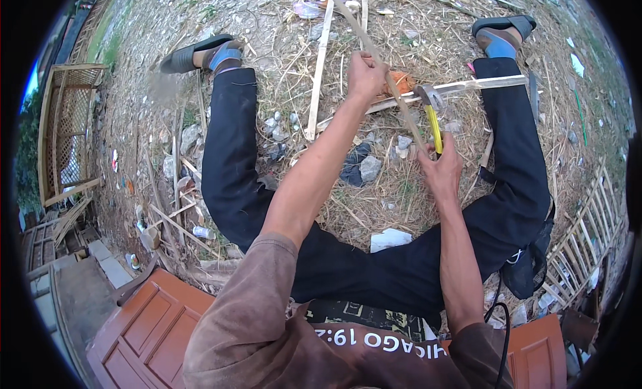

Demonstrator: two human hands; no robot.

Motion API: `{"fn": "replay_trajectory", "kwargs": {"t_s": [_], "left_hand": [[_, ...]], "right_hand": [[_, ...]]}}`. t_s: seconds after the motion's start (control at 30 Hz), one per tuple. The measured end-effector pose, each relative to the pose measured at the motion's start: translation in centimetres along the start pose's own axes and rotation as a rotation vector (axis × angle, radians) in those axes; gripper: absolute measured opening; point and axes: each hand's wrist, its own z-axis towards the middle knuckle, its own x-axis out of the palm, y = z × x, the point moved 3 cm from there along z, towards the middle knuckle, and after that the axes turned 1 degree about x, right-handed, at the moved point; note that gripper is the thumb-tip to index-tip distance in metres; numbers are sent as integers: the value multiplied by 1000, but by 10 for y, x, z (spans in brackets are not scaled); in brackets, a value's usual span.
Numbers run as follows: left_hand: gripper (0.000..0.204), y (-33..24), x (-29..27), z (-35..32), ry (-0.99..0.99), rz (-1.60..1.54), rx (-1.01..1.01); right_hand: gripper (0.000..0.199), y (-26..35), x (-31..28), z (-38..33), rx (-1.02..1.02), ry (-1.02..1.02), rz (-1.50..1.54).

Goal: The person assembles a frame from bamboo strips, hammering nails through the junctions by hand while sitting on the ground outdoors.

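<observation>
My left hand (366, 76) is closed around a thin wooden strip (405, 109) that slants from the upper middle down toward my right hand (443, 167). My right hand is closed on the yellow handle of a claw hammer (434, 127), its metal head pointing away from me. The strip's lower end reaches the fingers of that hand; whether they also pinch it I cannot tell. Beyond the hammer, a pale wooden slat (481, 84) lies crosswise, its right end over my right shin. Another slat (322, 68) runs lengthwise left of my left hand.
Stones (370, 168), dry straw and wood scraps cover the ground between my outstretched legs. A lattice panel (70, 121) stands at the far left, and a slatted wooden frame (585, 232) lies at the right. Reddish-brown panelled boards (150, 329) are at my sides.
</observation>
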Motion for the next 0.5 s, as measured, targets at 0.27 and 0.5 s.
{"fn": "replay_trajectory", "kwargs": {"t_s": [0.27,0.5], "left_hand": [[66,-10,-39,-14,45,431,122],[85,9,-66,-69,-219,749,378]], "right_hand": [[33,2,-18,21,-81,-23,-81],[29,7,-22,53,-154,62,-149]]}}
